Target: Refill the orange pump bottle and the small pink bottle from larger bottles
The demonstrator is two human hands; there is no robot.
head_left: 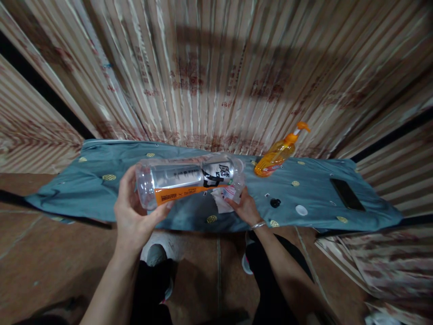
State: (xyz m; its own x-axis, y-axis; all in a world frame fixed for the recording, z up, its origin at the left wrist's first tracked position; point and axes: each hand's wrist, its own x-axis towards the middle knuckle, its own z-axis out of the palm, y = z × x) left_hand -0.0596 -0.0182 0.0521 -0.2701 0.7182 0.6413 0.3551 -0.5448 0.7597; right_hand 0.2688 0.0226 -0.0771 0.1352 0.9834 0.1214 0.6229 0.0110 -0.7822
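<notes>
A large clear plastic bottle (179, 178) with a silver and orange printed label lies sideways in the air above the cloth. My left hand (135, 203) is wrapped round its base, thumb along the near side. At the other end, my right hand (245, 205) is by the bottle's neck, with some fingers hidden behind it. Between its thumb and fingers is a crumpled white piece (223, 201) with red and blue print, perhaps paper or a wrapper. Whether the right hand also touches the bottle is unclear.
A teal cloth (189, 219) with yellow patterns covers the narrow table. Behind the right hand leans an orange pump bottle (274, 158) with orange liquid. To the right lie a small black piece (275, 203), a white round disc (301, 210) and a dark phone (347, 194). Striped curtains (216, 81) enclose the table.
</notes>
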